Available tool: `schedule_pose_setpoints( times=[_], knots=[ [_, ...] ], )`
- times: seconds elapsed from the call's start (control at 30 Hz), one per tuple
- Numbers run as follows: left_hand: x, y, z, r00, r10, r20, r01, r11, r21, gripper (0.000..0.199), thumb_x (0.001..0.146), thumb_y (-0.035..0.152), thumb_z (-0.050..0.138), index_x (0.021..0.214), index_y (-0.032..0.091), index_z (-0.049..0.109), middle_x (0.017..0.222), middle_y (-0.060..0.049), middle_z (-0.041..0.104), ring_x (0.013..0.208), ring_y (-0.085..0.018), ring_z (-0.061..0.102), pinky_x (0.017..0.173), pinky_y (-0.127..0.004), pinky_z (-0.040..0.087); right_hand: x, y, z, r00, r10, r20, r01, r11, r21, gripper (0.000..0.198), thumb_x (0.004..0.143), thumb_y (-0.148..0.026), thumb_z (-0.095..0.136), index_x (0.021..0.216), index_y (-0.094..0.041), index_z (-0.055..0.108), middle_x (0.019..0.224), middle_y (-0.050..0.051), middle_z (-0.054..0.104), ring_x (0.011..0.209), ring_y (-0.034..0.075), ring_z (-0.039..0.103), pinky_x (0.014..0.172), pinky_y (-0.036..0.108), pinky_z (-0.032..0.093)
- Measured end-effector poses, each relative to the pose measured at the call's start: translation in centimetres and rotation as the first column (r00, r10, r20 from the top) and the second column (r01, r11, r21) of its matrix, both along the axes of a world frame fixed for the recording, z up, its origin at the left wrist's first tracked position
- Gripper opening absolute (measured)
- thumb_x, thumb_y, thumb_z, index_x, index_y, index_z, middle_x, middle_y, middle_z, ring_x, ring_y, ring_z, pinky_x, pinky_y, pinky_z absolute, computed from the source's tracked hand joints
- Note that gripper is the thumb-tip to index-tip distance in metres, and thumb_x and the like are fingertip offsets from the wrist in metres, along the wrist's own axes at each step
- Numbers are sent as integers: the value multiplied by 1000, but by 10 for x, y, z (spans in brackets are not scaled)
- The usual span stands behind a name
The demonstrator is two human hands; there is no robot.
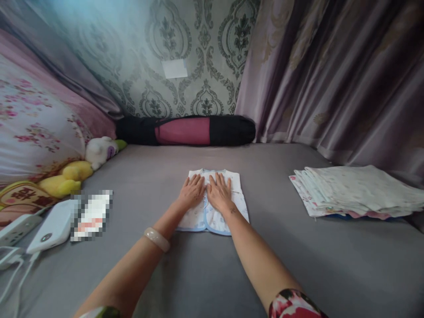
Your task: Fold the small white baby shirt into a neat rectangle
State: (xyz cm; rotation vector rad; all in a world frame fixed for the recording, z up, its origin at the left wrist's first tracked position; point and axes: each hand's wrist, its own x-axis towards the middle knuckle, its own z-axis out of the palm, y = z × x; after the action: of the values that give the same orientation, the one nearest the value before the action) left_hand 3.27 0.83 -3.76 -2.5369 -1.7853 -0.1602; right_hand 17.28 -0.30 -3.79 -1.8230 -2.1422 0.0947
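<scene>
A small white baby shirt (217, 223) with blue trim and a faint print lies on the grey sheet in front of me, its front edges meeting in the middle. My left hand (192, 191) rests flat on its upper left part, fingers stretched out. On the upper right part lies my right hand (218, 191), palm down with the fingers spread. Thin ties show between the two hands. Neither hand grips the cloth. The shirt's sleeves cannot be made out clearly.
A stack of folded cloths (357, 190) lies to the right. Along the wall is a long black and red bag (185, 131). On the left are plush toys (99, 152), a white power bank (54, 225), a power strip (20, 229) with cables, and a pixelated item (92, 215).
</scene>
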Motion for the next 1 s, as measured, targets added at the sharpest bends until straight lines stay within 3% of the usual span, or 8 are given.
schedule_pose_setpoints(
  times=[0.2, 0.37, 0.5, 0.6, 0.77, 1.0],
  knots=[
    [0, -2, -9, 1000, 2, -2, -2, 1000, 8, 54, 99, 38, 20, 144, 12, 36, 152, -13, 33, 142, -26, 27, 115, -47, 22, -2, 0, -4, 1000, -1, 18, 1, 999, -33, 48, 100, -35, 27, 145, -20, 37, 153, 9, 27, 142, 25, 15, 113, 51, 8],
    [2, -8, -2, 1000, 14, 24, -16, 998, 67, 54, 99, 38, 21, 140, 10, 41, 150, -16, 37, 141, -27, 29, 115, -48, 21, 0, 2, 4, 1000, 18, 23, -15, 994, -107, 51, 100, -35, 23, 147, -18, 33, 155, 10, 23, 142, 25, 13, 113, 51, 7],
    [-5, -28, 8, 999, 22, 30, -24, 998, 56, 55, 99, 40, 20, 142, 11, 38, 151, -16, 34, 143, -27, 25, 115, -49, 19, 13, -10, 16, 997, 73, 6, -71, 977, -201, 54, 100, -35, 18, 151, -16, 22, 157, 10, 12, 144, 22, 6, 114, 49, 8],
    [-13, -51, 13, 999, -22, 32, 21, 999, 28, 55, 99, 41, 19, 143, 13, 37, 152, -15, 33, 143, -26, 25, 116, -49, 18, 23, -32, 21, 990, 138, 36, -130, 975, -179, 56, 100, -35, 18, 151, -13, 21, 158, 10, 10, 144, 22, 2, 115, 49, 5],
    [-18, -82, 5, 992, -126, 28, 126, 992, -20, 58, 99, 45, 16, 144, 14, 36, 153, -12, 32, 144, -23, 23, 117, -45, 16, 22, -65, 12, 975, 203, 88, -186, 967, -174, 56, 100, -36, 22, 150, -12, 25, 157, 12, 14, 144, 25, 8, 115, 50, 9],
    [-14, -89, -6, 990, -138, 28, 139, 990, -33, 59, 99, 45, 16, 147, 14, 31, 155, -12, 26, 144, -26, 20, 116, -48, 18, 11, -72, 0, 980, 168, 105, -155, 980, -122, 55, 99, -36, 27, 150, -13, 26, 156, 11, 18, 143, 24, 11, 115, 50, 7]
  ],
)
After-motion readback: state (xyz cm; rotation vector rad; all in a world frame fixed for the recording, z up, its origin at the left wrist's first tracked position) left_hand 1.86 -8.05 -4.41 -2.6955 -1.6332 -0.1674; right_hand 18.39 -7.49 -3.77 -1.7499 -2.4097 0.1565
